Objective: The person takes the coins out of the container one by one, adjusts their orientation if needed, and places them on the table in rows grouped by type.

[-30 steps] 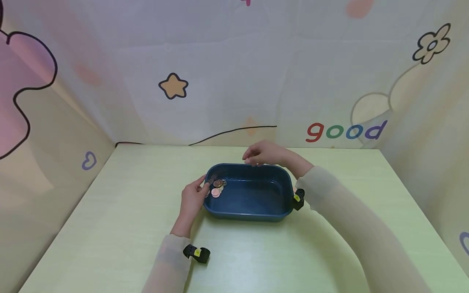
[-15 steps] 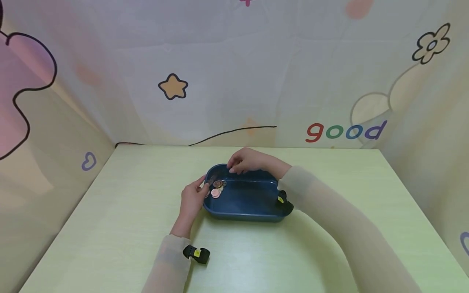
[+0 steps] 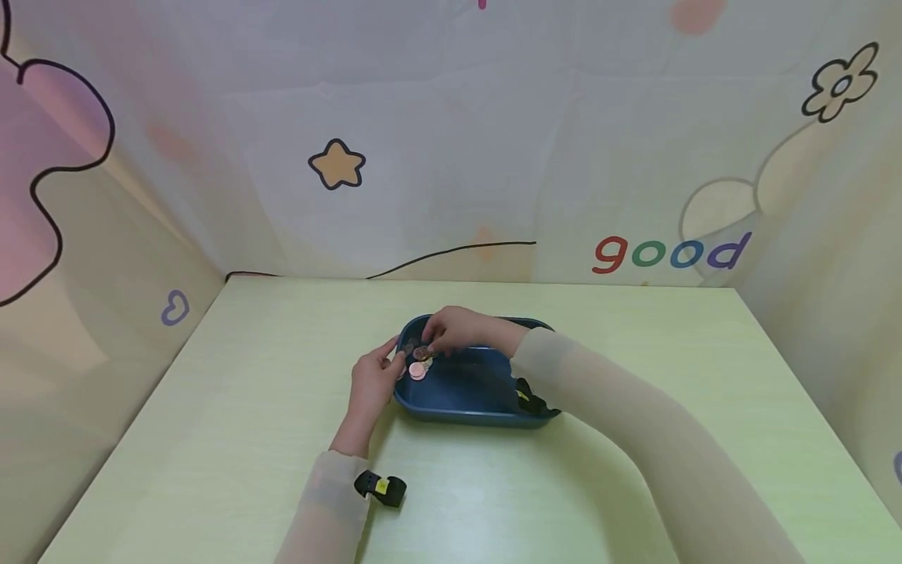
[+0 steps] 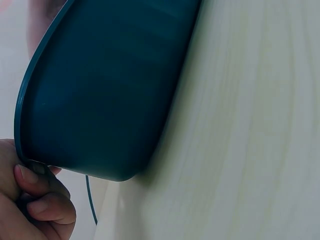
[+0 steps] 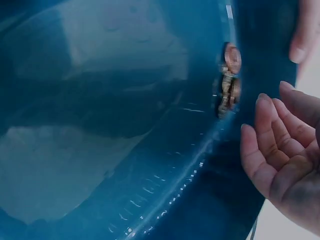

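Observation:
A dark blue rectangular tub (image 3: 465,388) stands on the table, with several coins (image 3: 417,370) grouped at its left end. My left hand (image 3: 373,382) grips the rim at that end, its thumb over the inside; the left wrist view shows the curled fingers (image 4: 52,206) under the edge of the tub wall (image 4: 100,100). Reaching in over the far rim, my right hand (image 3: 460,329) has its fingertips close to the coins. Its fingers (image 5: 262,150) are loosely bent and hold nothing in the right wrist view, beside the coins (image 5: 231,57).
The pale green table (image 3: 211,439) runs back to a printed cloth backdrop (image 3: 451,157). Cloth also hangs at the left and right sides. A black wrist camera (image 3: 381,487) sits on the left sleeve, another (image 3: 530,398) on the right.
My right hand has moved left and down, from beyond the tub's far rim to the coins inside. The left hand keeps its grip on the rim.

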Demonstrator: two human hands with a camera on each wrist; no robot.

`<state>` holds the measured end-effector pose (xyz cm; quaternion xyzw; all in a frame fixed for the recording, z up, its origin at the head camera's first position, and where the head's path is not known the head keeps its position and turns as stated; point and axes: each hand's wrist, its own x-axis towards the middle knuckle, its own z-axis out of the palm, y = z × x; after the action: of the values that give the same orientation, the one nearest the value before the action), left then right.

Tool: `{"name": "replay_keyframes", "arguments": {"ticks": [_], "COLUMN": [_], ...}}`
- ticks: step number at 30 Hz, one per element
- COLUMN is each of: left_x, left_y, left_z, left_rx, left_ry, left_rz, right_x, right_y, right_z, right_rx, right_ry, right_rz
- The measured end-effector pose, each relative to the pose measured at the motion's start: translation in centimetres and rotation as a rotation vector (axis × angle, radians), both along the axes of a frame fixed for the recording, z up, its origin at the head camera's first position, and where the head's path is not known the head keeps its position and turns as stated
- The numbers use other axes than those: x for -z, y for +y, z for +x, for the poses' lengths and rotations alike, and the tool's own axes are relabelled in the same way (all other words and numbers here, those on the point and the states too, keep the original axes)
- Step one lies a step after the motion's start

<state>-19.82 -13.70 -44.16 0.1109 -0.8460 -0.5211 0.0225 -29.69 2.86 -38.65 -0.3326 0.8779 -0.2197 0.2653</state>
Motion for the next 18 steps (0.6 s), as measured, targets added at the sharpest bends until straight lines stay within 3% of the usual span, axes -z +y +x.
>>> {"name": "replay_keyframes", "arguments": {"ticks": [10, 18], "left_x": [0.3, 0.5], "left_y": [0.0, -0.1], "left_z": [0.0, 0.0], "left_rx": [-0.011, -0.003], "left_ry": [-0.033, 0.007], "left_rz": [0.022, 0.013], "right_x": [1.8, 2.9], "right_y": [-0.9, -1.5], "right_z": [-0.2, -0.4], "right_rx": [0.042, 0.051], "right_ry": [0.057, 0.083], "right_rz": [0.041, 0.026]}}
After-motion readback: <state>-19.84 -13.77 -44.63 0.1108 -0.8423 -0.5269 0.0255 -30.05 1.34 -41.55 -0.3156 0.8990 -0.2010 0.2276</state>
